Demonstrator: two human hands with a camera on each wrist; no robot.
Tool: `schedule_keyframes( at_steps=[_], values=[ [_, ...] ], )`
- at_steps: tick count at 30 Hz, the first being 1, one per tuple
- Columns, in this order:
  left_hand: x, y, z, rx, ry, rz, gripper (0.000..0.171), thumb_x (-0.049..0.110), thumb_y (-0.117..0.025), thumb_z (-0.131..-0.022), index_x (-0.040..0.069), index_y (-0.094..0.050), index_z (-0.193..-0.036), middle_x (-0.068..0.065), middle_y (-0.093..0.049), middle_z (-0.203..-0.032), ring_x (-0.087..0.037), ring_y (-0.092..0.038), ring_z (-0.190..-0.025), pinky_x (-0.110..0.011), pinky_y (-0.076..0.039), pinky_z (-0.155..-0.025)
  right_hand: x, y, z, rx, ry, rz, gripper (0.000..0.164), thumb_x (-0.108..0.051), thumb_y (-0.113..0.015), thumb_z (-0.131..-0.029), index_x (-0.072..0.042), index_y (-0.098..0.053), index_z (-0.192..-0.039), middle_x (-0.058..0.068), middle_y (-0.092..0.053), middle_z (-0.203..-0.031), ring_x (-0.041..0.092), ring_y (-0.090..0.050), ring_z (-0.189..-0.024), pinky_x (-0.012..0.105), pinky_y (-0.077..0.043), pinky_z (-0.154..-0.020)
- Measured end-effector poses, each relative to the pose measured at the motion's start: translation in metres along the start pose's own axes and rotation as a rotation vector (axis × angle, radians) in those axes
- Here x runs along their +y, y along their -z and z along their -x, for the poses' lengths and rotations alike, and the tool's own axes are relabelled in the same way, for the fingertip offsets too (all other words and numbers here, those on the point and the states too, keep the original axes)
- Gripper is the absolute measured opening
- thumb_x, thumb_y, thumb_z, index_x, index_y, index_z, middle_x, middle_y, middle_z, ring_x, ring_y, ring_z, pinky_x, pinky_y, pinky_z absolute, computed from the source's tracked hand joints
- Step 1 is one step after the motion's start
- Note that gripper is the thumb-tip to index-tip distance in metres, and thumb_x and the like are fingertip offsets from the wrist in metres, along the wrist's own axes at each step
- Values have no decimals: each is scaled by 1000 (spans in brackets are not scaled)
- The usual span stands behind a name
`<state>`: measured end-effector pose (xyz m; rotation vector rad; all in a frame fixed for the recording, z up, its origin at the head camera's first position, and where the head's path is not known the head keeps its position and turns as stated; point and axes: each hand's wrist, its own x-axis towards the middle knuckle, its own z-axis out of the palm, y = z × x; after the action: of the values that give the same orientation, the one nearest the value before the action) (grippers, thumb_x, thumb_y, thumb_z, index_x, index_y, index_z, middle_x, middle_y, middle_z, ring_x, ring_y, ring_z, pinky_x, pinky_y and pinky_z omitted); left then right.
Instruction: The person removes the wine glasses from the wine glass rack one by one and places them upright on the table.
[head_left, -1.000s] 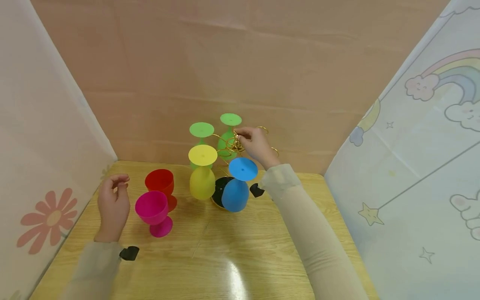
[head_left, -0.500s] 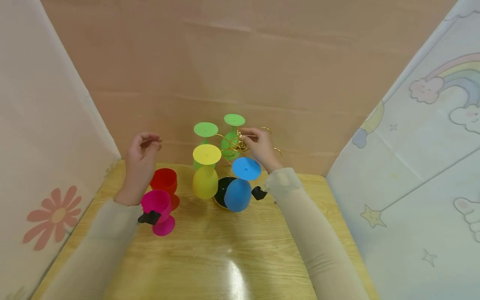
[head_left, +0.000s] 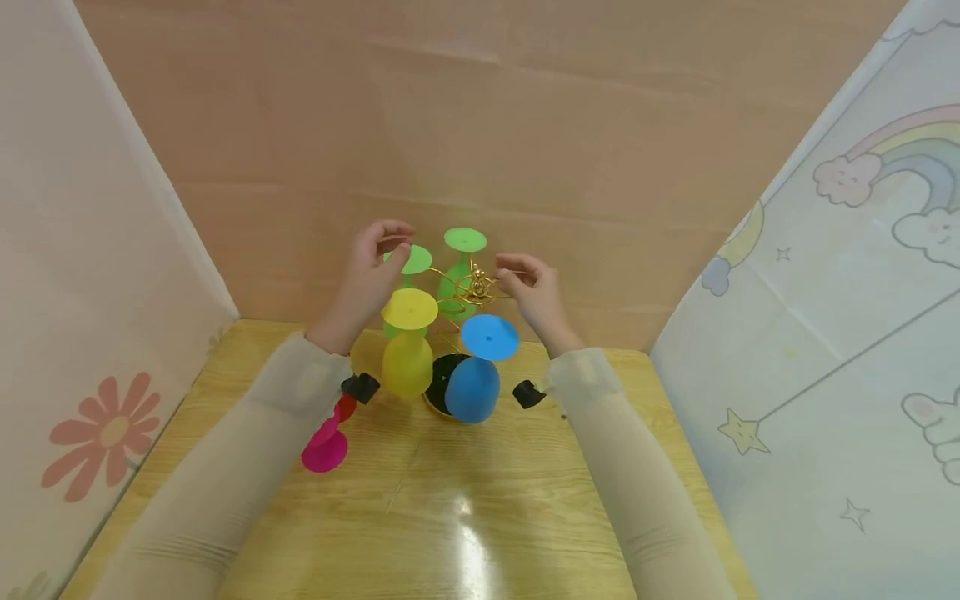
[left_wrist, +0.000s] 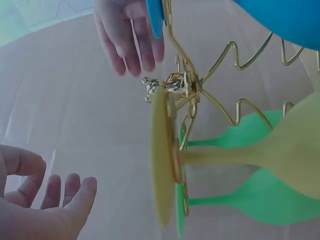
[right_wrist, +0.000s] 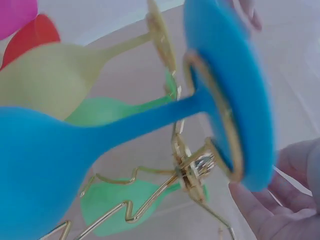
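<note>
A gold wire rack [head_left: 480, 287] holds upside-down plastic goblets by their feet: a yellow goblet [head_left: 407, 367], a blue goblet [head_left: 472, 390] and two green goblets, one [head_left: 465, 240] at the back and one [head_left: 417, 260] at the left. My left hand [head_left: 378, 262] hovers by the left green goblet's foot, fingers loosely bent and holding nothing; the left wrist view shows it apart from the goblets. My right hand [head_left: 536, 292] is just right of the rack's gold figurine top [left_wrist: 167, 86], its fingers loose and nothing in them.
A pink goblet [head_left: 325, 450] and a red goblet [head_left: 347, 407] stand on the wooden table [head_left: 420, 517] at left, mostly hidden by my left sleeve. The rack's black round base [head_left: 444, 377] sits behind the blue goblet. Cloth-covered walls close in the back and sides.
My left hand has risen and moved right from beside the red and pink goblets to the rack. My right hand has let go of the rack's top and shifted slightly right.
</note>
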<state>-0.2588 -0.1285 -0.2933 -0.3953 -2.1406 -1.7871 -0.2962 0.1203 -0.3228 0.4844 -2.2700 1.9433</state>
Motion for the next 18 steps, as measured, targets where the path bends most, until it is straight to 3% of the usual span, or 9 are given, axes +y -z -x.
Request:
schedule_keyframes(
  at_steps=[4,7,11,14,18],
  values=[
    [1,-8,-13,-34,-8,-62,29,7,-53,-103,-4,-58,-129,-16,-55,-135,-31,-53,-126,-44,-43,-109,0,6,16,48,51,-17,29,2,-55,-102,8,-61,-130,21,-62,-127,36,-64,-114,40,-54,-98],
    [1,-15,-19,-74,2,-103,31,8,-54,-103,-3,-58,-131,-15,-55,-137,-31,-53,-126,-43,-43,-108,6,10,33,119,138,-1,26,2,-54,-102,10,-62,-125,23,-64,-121,28,-67,-107,34,-56,-95],
    [5,-26,-22,-136,22,-159,33,8,-54,-103,-1,-57,-134,-16,-53,-140,-32,-52,-127,-43,-44,-107,19,10,58,240,295,24,21,5,-52,-102,13,-66,-115,28,-65,-113,34,-69,-99,31,-57,-90],
    [7,-34,-25,-173,31,-184,35,7,-53,-101,-1,-58,-134,-17,-50,-142,-33,-52,-128,-41,-45,-107,30,8,76,317,363,42,20,7,-50,-101,12,-67,-111,24,-67,-107,29,-71,-94,30,-58,-87],
    [6,-44,-28,-213,38,-197,34,6,-54,-100,-1,-60,-132,-19,-47,-143,-35,-51,-129,-39,-46,-108,46,3,94,353,402,45,21,8,-49,-101,12,-68,-109,18,-69,-103,18,-71,-89,29,-59,-84]
  ],
)
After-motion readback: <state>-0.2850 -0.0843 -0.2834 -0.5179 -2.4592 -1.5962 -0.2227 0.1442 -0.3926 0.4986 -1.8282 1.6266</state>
